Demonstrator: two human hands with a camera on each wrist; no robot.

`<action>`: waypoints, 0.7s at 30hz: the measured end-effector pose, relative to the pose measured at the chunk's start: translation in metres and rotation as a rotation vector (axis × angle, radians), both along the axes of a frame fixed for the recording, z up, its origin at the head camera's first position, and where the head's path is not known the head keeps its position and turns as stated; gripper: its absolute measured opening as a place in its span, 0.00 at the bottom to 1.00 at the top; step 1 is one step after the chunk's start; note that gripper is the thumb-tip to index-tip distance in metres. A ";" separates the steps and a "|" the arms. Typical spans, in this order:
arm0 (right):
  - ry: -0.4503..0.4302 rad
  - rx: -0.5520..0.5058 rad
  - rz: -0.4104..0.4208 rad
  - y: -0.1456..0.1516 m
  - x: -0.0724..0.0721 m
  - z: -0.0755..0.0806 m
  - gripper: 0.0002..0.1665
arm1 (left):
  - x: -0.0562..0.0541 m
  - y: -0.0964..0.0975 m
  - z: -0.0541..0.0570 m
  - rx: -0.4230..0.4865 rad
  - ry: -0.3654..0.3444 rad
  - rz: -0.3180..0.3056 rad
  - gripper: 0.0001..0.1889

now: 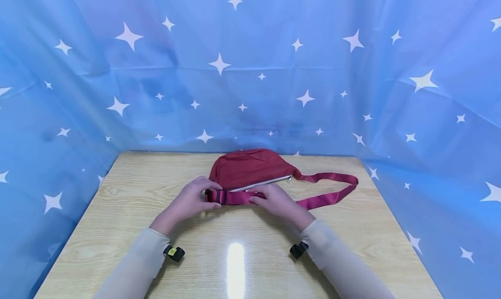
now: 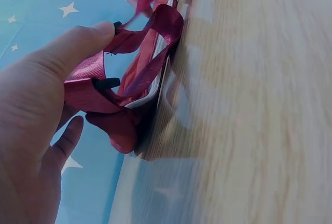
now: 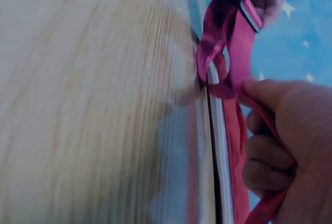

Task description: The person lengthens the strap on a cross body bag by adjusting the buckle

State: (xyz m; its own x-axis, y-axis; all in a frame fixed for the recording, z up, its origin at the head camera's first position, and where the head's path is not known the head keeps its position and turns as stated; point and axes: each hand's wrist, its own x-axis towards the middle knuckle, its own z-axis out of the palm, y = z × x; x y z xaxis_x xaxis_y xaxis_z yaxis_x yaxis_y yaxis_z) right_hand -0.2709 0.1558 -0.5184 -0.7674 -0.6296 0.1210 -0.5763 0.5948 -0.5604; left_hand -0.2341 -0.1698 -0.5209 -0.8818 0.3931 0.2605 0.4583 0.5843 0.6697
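Note:
A dark red waist bag [image 1: 248,168] lies at the back of the table, its silver zipper [image 1: 270,181] facing me. In front of it a magenta strap [image 1: 238,198] is held slightly raised between both hands. My left hand [image 1: 194,198] pinches the strap at a black slider buckle [image 1: 221,197], whose bars [image 2: 106,83] show in the left wrist view. With thumb and fingers my right hand [image 1: 275,199] grips the strap farther along; in the right wrist view the strap runs through those curled fingers [image 3: 267,154]. Between the hands the webbing [image 3: 241,47] forms a loose loop.
The rest of the strap [image 1: 344,177] curves out to the right on the wooden table [image 1: 188,264]. A blue curtain with white stars [image 1: 250,94] hangs behind the table and on both sides. A bright reflection lies on the near tabletop.

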 end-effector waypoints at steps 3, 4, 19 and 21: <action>-0.008 0.061 0.017 -0.009 0.001 0.002 0.20 | 0.001 0.000 0.000 -0.001 0.007 0.002 0.25; -0.013 0.072 0.013 -0.013 0.003 0.003 0.22 | 0.001 0.000 0.000 -0.001 0.009 0.001 0.26; 0.166 0.085 0.042 -0.069 0.025 0.011 0.30 | 0.006 -0.002 0.000 0.026 -0.030 -0.022 0.30; 0.186 0.091 0.040 -0.070 0.026 0.011 0.30 | 0.007 -0.003 0.000 0.000 -0.014 -0.013 0.33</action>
